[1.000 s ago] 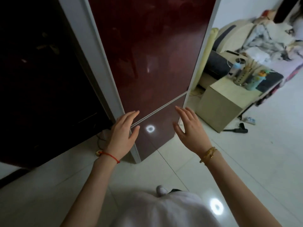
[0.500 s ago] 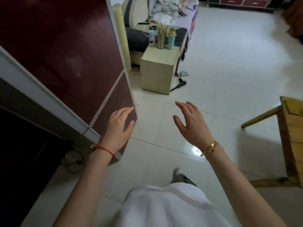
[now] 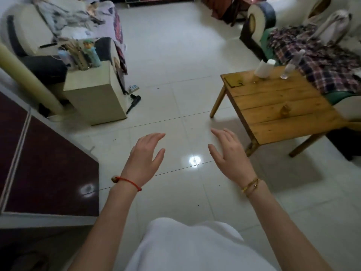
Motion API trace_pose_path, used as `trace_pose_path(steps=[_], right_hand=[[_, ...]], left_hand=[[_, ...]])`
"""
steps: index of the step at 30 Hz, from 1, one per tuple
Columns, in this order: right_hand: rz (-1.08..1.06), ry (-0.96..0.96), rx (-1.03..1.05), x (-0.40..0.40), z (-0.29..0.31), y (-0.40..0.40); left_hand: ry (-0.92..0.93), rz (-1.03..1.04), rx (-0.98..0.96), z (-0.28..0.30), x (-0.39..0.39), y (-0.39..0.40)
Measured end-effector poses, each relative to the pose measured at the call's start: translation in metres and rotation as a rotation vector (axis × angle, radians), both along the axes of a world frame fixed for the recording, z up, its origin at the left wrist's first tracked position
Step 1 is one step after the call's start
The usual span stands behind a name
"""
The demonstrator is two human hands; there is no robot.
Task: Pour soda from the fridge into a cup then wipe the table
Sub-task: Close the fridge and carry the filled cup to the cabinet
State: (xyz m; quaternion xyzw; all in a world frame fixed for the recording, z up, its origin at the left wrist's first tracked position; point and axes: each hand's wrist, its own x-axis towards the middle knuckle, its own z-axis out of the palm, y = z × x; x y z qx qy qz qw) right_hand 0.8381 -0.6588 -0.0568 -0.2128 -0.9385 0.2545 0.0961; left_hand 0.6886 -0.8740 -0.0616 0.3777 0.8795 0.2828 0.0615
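At the bottom of the frame a white garment point(image 3: 187, 245) fills the centre, and both bare forearms reach up from it over the pale tiled floor point(image 3: 175, 79). The left hand point(image 3: 143, 159), with a red string bracelet point(image 3: 127, 181) at its wrist, is held palm down with fingers straight and slightly spread, holding nothing. The right hand point(image 3: 228, 155), a gold bracelet point(image 3: 251, 186) at its wrist, mirrors it: fingers extended and relaxed, thumb apart, empty. The two hands hang well apart in mid-air, touching nothing.

At the left edge stands the dark red fridge point(image 3: 48, 173), its doors closed. At the right, past the right hand, is the wooden table point(image 3: 277, 108); at its far end stand a white cup point(image 3: 262, 68) and what seems to be a clear glass point(image 3: 285, 74), though blur makes that uncertain. Farther, in the upper left, a beige cabinet point(image 3: 97, 98) carries small bottles, with a sofa point(image 3: 25, 30) behind it. A plaid cloth point(image 3: 320, 63) lies in the upper right.
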Motion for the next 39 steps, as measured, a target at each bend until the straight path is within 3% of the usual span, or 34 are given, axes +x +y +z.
trace_pose_path(steps=[9,16,27,39], right_hand=[[-0.294,-0.038,0.045,0.165,0.006,0.161],[-0.449,-0.041,-0.015,0.233,0.009,0.244],[-0.536,-0.064,-0.127,0.244,-0.026,0.361],[-0.528,-0.073,-0.094,0.204,-0.010,0.572]], left_hand=[[-0.062,-0.273,0.042,0.000,0.113,0.203],[-0.072,-0.401,0.077,0.002,0.163,0.314],[-0.055,-0.487,-0.034,-0.015,0.171,0.461],[-0.026,-0.515,-0.042,-0.010,0.125,0.667]])
